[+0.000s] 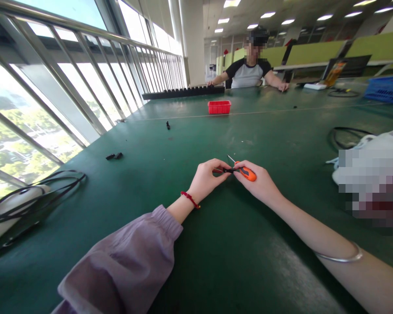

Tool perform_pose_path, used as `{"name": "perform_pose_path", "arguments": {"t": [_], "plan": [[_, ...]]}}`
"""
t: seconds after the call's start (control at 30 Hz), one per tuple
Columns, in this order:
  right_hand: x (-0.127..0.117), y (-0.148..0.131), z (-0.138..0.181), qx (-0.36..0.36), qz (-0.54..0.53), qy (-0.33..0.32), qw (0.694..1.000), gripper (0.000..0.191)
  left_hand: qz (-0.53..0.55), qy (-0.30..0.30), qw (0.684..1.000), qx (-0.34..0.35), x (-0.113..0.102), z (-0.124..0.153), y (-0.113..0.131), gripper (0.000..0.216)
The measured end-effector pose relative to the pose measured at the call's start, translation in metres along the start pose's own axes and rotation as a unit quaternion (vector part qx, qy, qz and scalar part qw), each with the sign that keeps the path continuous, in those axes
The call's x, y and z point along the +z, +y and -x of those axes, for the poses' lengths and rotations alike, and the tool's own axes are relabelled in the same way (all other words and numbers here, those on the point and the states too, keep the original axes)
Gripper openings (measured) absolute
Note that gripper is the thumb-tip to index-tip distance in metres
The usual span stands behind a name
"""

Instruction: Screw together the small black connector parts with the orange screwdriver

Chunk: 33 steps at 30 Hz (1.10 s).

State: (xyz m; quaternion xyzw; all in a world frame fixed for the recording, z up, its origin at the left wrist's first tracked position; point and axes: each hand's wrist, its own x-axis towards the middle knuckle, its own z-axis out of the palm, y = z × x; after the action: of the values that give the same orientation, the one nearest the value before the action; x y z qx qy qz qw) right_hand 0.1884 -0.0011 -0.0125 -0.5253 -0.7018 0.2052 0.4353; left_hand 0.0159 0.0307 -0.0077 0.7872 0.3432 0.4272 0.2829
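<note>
My left hand (pixel 210 174) is closed, its thumb and fingers pinching a small black part (pixel 228 170) in front of me. My right hand (pixel 257 181) is closed around an orange and black screwdriver (pixel 249 173), whose thin metal shaft points away to the upper left. Its fingertips also meet the near end of the black part, so the two hands almost touch. Fingers cover much of that part, and its exact kind cannot be made out. Both hands are just above the green table (pixel 170 192).
Small black pieces (pixel 114 156) lie at left, another black piece (pixel 168 125) farther off. A red bin (pixel 219 107) and long black rack (pixel 186 91) stand beyond. Black cables (pixel 62 176) lie left, a white bag (pixel 376 165) right. A person (pixel 250 72) sits opposite; a blue basket (pixel 386 89) stands far right.
</note>
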Motion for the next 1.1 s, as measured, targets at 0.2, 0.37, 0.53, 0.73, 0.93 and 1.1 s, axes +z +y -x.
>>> {"name": "perform_pose_path", "arguments": {"t": [0.2, 0.37, 0.53, 0.73, 0.93, 1.1], "plan": [[-0.003, -0.009, 0.002, 0.021, 0.002, 0.049, 0.999, 0.018, -0.121, 0.040, 0.992, -0.019, -0.008, -0.006, -0.007, 0.009], [-0.003, -0.017, 0.010, -0.008, -0.026, 0.117, 0.993, 0.011, -0.222, 0.043, 0.972, -0.069, -0.018, -0.012, -0.016, 0.008], [0.001, -0.026, 0.021, -0.084, -0.045, 0.125, 0.988, 0.010, -0.213, 0.041, 0.971, -0.103, -0.019, -0.013, -0.022, 0.007], [0.002, -0.030, 0.022, -0.090, -0.027, 0.106, 0.990, 0.008, -0.191, 0.047, 0.976, -0.096, -0.019, -0.013, -0.026, 0.007], [0.003, -0.030, 0.021, -0.098, -0.031, 0.106, 0.989, 0.007, -0.204, 0.041, 0.974, -0.091, -0.018, -0.012, -0.026, 0.008], [0.003, -0.031, 0.020, -0.101, -0.024, 0.098, 0.990, 0.008, -0.208, 0.036, 0.973, -0.090, -0.018, -0.012, -0.025, 0.009]]}}
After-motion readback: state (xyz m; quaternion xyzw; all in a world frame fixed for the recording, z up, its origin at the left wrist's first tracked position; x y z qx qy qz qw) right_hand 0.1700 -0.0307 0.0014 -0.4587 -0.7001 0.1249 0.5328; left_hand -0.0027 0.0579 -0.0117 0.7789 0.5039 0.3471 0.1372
